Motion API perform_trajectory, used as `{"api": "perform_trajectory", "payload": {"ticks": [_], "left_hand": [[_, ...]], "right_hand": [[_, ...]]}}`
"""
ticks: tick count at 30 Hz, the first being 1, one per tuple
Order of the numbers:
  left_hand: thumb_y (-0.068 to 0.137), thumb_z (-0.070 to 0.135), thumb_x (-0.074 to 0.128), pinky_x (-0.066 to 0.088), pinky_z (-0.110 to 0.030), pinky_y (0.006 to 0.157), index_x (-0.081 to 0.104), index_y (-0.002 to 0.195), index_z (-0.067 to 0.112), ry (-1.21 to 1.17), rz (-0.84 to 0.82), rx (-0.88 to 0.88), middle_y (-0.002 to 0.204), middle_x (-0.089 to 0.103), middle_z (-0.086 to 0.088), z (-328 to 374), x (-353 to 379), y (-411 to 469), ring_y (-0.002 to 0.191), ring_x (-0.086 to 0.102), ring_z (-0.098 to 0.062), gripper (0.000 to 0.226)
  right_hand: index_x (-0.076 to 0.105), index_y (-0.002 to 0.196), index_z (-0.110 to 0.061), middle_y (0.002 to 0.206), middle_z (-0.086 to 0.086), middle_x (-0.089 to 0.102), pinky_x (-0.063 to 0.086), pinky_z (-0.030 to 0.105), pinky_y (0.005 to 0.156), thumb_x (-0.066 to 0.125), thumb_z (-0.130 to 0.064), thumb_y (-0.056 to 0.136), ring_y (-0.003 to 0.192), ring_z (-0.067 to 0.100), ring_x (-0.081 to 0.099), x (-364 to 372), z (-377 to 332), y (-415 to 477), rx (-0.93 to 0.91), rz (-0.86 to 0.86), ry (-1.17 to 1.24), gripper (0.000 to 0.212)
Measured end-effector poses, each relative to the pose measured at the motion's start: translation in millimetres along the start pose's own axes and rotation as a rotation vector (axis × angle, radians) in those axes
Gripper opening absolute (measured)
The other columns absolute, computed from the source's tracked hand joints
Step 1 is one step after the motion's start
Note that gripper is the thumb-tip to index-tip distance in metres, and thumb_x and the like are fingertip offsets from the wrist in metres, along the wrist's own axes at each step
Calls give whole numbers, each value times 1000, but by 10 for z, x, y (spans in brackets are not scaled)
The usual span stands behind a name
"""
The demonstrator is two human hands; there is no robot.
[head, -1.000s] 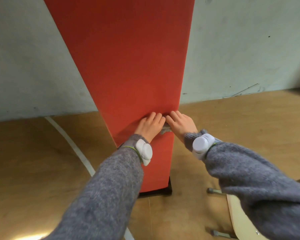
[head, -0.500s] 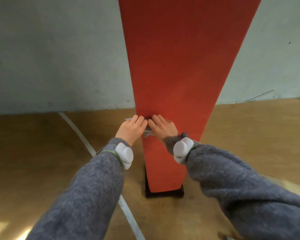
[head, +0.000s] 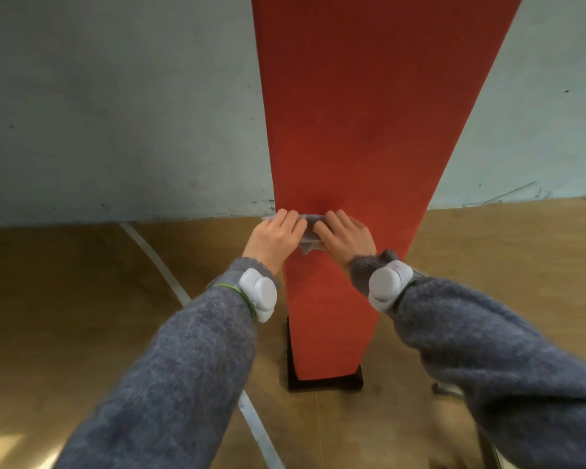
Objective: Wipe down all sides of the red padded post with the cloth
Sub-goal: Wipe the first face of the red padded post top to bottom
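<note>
The red post point(head: 352, 130) stands upright on a black base point(head: 325, 382) on the wooden floor point(head: 82, 316), close before a pale wall point(head: 115, 113). The person presses a small grey cloth point(head: 308, 236) on the front face of the post, low down, near its left edge. The left hand point(head: 276, 238) and the right hand point(head: 345, 238) lie side by side on the cloth. Their fingers point(head: 286, 218) are almost straight and flat on it, not closed around it. A white line point(head: 156, 262) runs over the floor left of the post.
</note>
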State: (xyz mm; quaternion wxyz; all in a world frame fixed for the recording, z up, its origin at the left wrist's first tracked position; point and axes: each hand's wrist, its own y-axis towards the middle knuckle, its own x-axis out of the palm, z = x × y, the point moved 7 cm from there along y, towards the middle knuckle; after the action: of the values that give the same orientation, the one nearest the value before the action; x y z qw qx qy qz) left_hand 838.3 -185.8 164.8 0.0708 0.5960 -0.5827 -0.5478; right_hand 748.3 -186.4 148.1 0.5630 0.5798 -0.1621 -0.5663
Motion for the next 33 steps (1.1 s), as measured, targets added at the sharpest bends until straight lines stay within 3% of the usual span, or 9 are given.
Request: {"api": "perform_trajectory", "payload": {"ticks": [5,9,12,15,18,21,26,31,33], "left_hand": [[79,-1,51,41,-25,44,39,76,14,6,-21,-43,62,51,-1,6,69,-80,55,51,-17,19],[75,1,47,37,-23,39,54,62,14,20,-128,-87,58,49,1,97,269,-261,51,51,-15,20],[72,0,43,36,-23,36,56,59,13,-4,-193,-85,57,49,1,140,424,-384,49,50,-15,23],[72,-1,43,38,-23,36,51,63,12,-62,-206,-59,57,49,0,148,474,-436,50,51,-15,18],[72,0,42,42,-23,38,56,60,12,-76,-220,-43,58,50,0,166,464,-437,51,52,-15,22],[72,-1,43,42,-24,39,50,65,12,-73,-149,-19,59,49,0,153,369,-400,52,52,-15,17],[76,0,47,41,-23,43,35,76,16,-16,-83,-53,61,51,0,57,99,-95,55,52,-15,19],[72,-1,45,43,-23,41,52,65,12,14,-167,-100,59,50,-1,34,68,79,53,53,-16,17],[72,-1,45,42,-23,40,53,62,13,56,-160,-99,59,49,-1,50,85,62,53,52,-16,19]], "right_hand": [[38,81,-14,65,5,51,31,27,48,56,-8,79,66,18,33,15,-33,-48,1,19,3,19],[39,81,-15,66,1,52,31,26,44,60,-20,80,65,16,36,187,-165,-182,-69,-16,10,21],[39,81,-16,67,-1,49,27,24,43,59,-31,79,64,14,36,346,-230,-313,-67,-59,25,25],[40,81,-16,74,-1,44,29,24,41,54,-28,84,64,14,37,380,-249,-374,-64,-63,41,19],[40,82,-16,67,-1,53,31,24,43,53,-20,83,61,15,45,329,-261,-351,-89,-79,19,14],[39,82,-17,70,1,52,32,25,47,52,-13,79,65,17,45,252,-210,-306,-67,-92,-14,15],[39,84,-16,84,2,33,34,28,50,52,-8,79,70,19,36,16,-7,-79,-25,-57,-43,16],[38,84,-16,86,1,32,34,26,45,50,-12,79,70,17,35,-43,69,105,-66,-48,-28,14],[38,84,-16,83,3,41,35,27,45,51,-13,79,70,17,35,-22,46,88,-105,-23,-9,14]]}}
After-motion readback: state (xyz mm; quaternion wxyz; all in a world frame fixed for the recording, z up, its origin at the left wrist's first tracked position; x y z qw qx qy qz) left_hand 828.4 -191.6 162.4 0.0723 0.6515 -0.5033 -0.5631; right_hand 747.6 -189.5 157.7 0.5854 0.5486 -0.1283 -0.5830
